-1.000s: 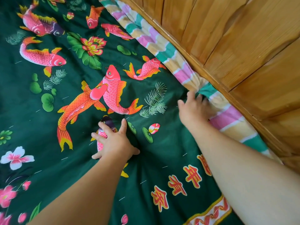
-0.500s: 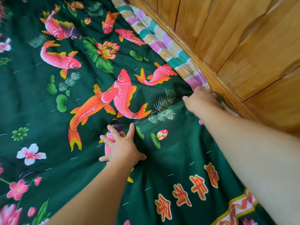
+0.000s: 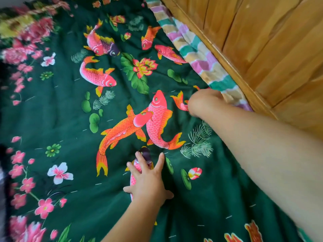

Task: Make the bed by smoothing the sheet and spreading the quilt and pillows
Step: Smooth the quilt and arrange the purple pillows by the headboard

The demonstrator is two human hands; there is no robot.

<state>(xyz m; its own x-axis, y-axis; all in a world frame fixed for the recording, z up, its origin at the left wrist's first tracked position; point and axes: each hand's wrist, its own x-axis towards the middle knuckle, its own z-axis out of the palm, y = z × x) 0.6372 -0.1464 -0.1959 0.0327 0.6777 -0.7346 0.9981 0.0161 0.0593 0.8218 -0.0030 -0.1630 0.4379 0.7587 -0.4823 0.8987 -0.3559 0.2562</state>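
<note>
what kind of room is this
Most likely a bedroom: a green fish-print sheet spread over a striped underlay, against a wooden board, probably a headboard or panelling.

The left hand [image 3: 148, 182] is pressing flat, fingers spread, on the dark green quilt [image 3: 70, 119] printed with koi and flowers. The right hand [image 3: 204, 102] is reaching, fingers curled, to the quilt's edge beside the striped sheet [image 3: 197, 55] along the wooden headboard [image 3: 262, 49].

a glossy orange-brown wall of vertical wooden planks [image 3: 272, 49] fills the 1 to 3 o'clock corner, edged by a wooden rail [image 3: 216, 55].
</note>
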